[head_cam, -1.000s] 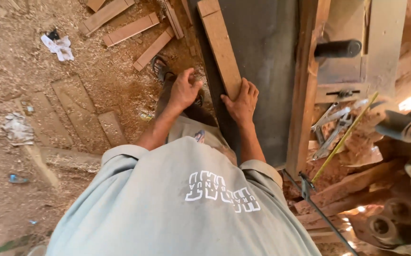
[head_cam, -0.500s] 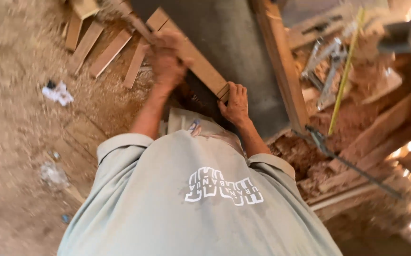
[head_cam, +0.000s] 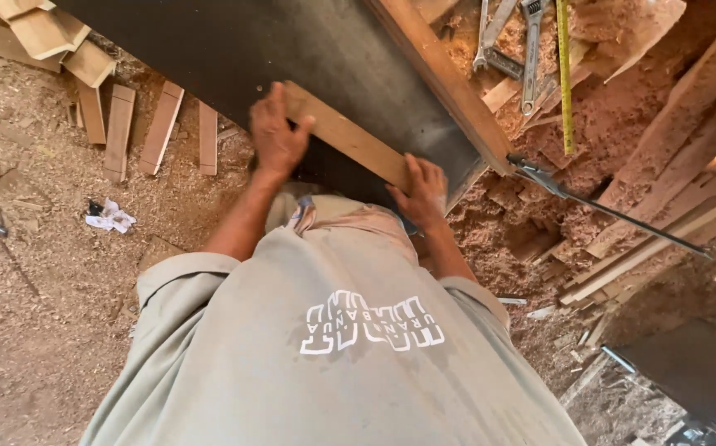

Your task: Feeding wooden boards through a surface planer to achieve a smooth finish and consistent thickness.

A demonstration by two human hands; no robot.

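Note:
A short pale wooden plank (head_cam: 349, 136) lies slantwise on the dark flat machine table (head_cam: 209, 49). My left hand (head_cam: 275, 136) grips the plank's far end, fingers wrapped over its edge. My right hand (head_cam: 424, 190) holds the near end, close to the table's corner. Both arms reach forward over my grey-green shirt, which fills the lower part of the view.
A long wooden rail (head_cam: 440, 74) runs along the table's right edge. Beyond it lie wrenches (head_cam: 527, 58) and a yellow measuring tape (head_cam: 564, 74) in reddish sawdust. A thin metal rod (head_cam: 605, 206) juts right. Wood offcuts (head_cam: 118, 132) and a crumpled white rag (head_cam: 110, 216) lie on the sawdust floor at left.
My left hand has moved from beside the plank's near end up to its far end. The view has swung, so the table and plank now sit slanted.

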